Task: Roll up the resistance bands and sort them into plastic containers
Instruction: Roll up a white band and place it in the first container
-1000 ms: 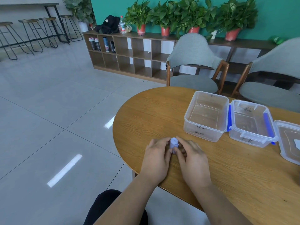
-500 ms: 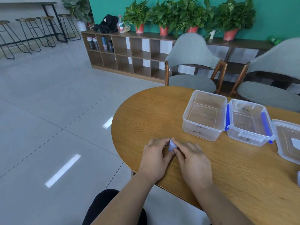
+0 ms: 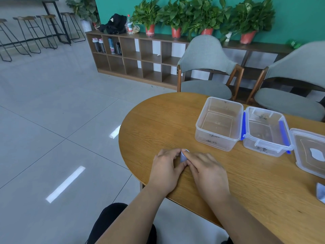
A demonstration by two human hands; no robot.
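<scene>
Now, resistance band (image 3: 183, 156): pale lilac, sitting as a tight roll on the table (image 3: 158, 120), at 8 o'clock from the clear container (image 3: 214, 140).
Left hand (image 3: 165, 171): fingers curling in, pinching the roll from 9 o'clock.
Right hand (image 3: 209, 175): fingertips pinching it from 3 o'clock.
Hidden: both hands are covering most of the roll; a second pale piece (image 3: 321, 192) is running off the frame at 4 o'clock.
Writing: dark handwriting is showing on the clear container and the blue-clipped container (image 3: 263, 147), too small to read.
</scene>
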